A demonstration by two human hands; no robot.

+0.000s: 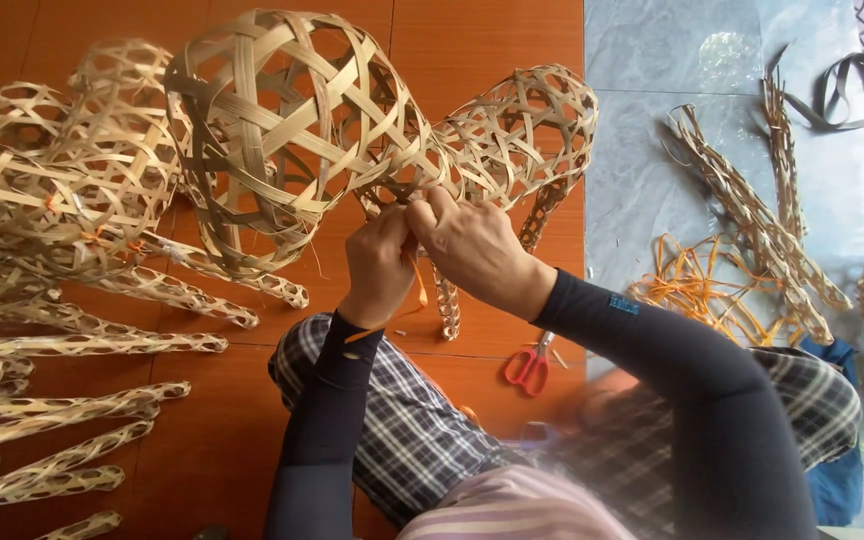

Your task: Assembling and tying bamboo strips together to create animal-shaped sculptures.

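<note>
My left hand (380,262) and right hand (469,245) both pinch, I think, the orange strip (420,285) at the woven bamboo frame (292,130), which bulges toward eleven o'clock.

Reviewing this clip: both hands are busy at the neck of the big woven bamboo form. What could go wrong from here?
1. Both hands, left hand and right hand, pinch thin strips on the woven bamboo form; a strip could snap or cut a finger.
2. The red scissors lie near the knee, easily knocked.
</note>
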